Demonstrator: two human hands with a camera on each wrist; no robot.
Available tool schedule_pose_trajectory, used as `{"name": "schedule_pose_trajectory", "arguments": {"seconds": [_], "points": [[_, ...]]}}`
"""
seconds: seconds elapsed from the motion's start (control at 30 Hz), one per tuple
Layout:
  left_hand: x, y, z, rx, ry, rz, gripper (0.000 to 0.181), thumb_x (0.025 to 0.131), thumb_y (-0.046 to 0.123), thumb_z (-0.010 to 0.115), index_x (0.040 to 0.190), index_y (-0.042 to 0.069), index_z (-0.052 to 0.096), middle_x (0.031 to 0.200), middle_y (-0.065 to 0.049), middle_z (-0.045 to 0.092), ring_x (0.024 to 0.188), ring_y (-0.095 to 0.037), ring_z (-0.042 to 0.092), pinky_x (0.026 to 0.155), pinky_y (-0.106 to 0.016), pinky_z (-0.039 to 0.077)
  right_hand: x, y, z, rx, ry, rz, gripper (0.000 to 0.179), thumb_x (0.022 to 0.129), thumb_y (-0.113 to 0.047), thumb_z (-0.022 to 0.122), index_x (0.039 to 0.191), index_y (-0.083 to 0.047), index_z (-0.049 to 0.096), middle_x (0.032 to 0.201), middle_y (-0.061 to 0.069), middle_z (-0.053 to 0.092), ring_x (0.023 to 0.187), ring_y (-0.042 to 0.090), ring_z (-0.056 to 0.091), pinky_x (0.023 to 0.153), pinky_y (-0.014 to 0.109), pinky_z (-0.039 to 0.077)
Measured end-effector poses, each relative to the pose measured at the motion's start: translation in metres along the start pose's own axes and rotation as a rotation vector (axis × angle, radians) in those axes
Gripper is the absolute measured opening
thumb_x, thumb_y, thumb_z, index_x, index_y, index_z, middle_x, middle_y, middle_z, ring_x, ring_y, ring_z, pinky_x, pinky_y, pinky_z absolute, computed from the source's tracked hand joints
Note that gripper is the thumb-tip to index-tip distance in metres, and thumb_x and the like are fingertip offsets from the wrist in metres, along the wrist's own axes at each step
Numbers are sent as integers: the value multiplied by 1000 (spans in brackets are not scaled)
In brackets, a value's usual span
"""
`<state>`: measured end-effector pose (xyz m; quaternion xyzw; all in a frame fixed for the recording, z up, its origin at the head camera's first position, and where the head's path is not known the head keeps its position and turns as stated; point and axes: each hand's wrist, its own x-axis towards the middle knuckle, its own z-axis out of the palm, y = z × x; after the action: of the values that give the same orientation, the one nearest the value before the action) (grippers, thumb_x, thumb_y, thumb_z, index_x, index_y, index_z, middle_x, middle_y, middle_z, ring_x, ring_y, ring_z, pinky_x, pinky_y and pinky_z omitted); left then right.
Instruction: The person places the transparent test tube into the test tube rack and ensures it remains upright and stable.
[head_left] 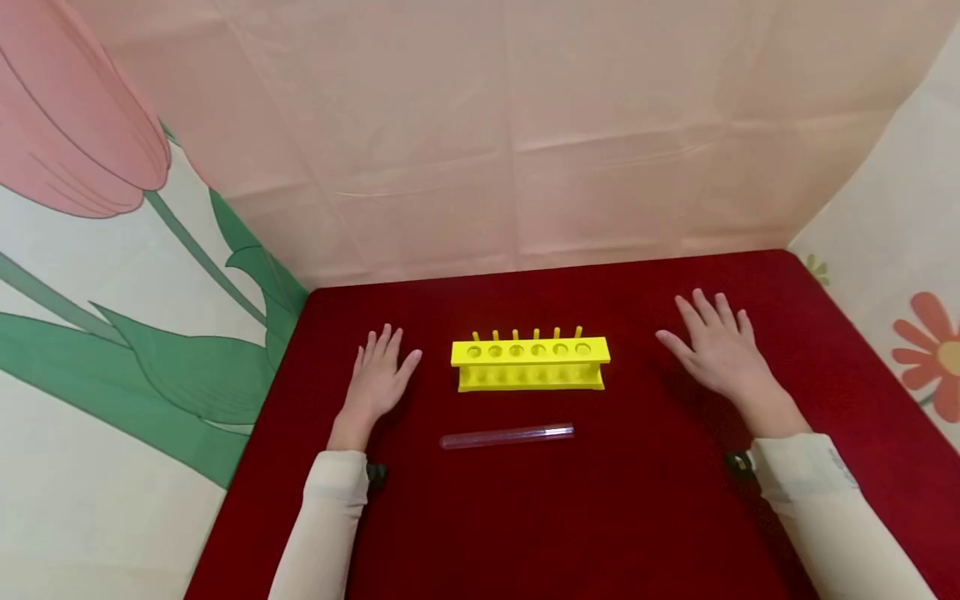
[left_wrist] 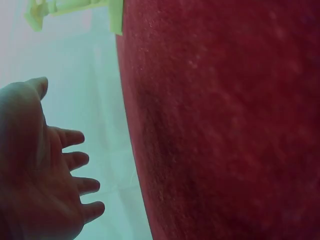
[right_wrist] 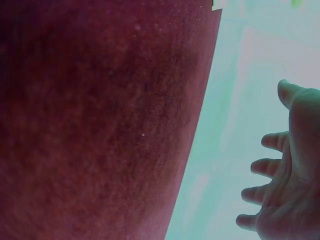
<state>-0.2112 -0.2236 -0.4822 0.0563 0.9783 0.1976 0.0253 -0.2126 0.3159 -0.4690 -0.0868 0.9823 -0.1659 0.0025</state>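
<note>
A yellow test tube rack (head_left: 531, 364) with a row of holes and upright pegs along its back stands mid-table in the head view. In front of it lies a clear test tube (head_left: 507, 436) on its side, its rounded end to the left. To the rack's left is my left hand (head_left: 377, 375), palm down, fingers spread and holding nothing. On the other side my right hand (head_left: 716, 346) is likewise palm down with spread fingers, apart from both objects. In the left wrist view part of the rack (left_wrist: 116, 17) shows above the left hand (left_wrist: 42, 165).
A dark red cloth (head_left: 525, 517) covers the table. Behind it hangs a plain pinkish sheet (head_left: 517, 150). Flower-printed sheets flank it, with a tulip (head_left: 82, 117) at left and a red flower (head_left: 930, 354) at right. Dark wrist devices show beside both cuffs.
</note>
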Motion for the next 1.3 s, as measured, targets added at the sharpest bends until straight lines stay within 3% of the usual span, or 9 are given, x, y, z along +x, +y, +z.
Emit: {"name": "schedule_pose_trajectory", "arguments": {"seconds": [0.27, 0.57, 0.9, 1.13, 1.3], "points": [[-1, 8, -2, -34, 36, 72, 82, 103, 68, 20, 163, 11, 21, 169, -12, 16, 156, -36, 7, 125, -55, 8, -1, -13, -5, -4, 48, -30, 81, 105, -58, 40, 160, -1, 22, 164, 31, 14, 150, 54, 2, 116, 73, -1], [-3, 24, -8, -156, 6, 169, 79, 103, 67, 29, 163, 17, 21, 169, -5, 20, 156, -28, 12, 125, -55, 15, -8, -34, -12, -39, 144, -83, 68, 106, -47, 48, 153, 0, 36, 156, 31, 31, 146, 53, 20, 117, 71, 10], [-4, 47, -14, -133, -30, 222, 76, 104, 63, 36, 164, 20, 19, 169, -1, 20, 156, -25, 12, 125, -53, 14, -16, -68, -26, -68, 162, -147, 63, 103, -37, 58, 149, 2, 43, 153, 31, 37, 143, 51, 27, 114, 70, 20], [-5, 54, -11, -107, -35, 268, 79, 103, 65, 35, 164, 18, 19, 169, -3, 21, 156, -26, 14, 125, -53, 17, -23, -90, -25, -88, 218, -231, 61, 96, -28, 68, 145, 2, 49, 149, 29, 44, 139, 49, 36, 109, 68, 33], [-6, 59, -8, -81, -46, 281, 78, 103, 64, 37, 163, 17, 20, 168, -4, 21, 156, -26, 14, 124, -53, 17, -28, -106, -21, -88, 215, -271, 61, 94, -26, 71, 145, 1, 51, 148, 27, 47, 139, 47, 39, 108, 67, 37]]}}
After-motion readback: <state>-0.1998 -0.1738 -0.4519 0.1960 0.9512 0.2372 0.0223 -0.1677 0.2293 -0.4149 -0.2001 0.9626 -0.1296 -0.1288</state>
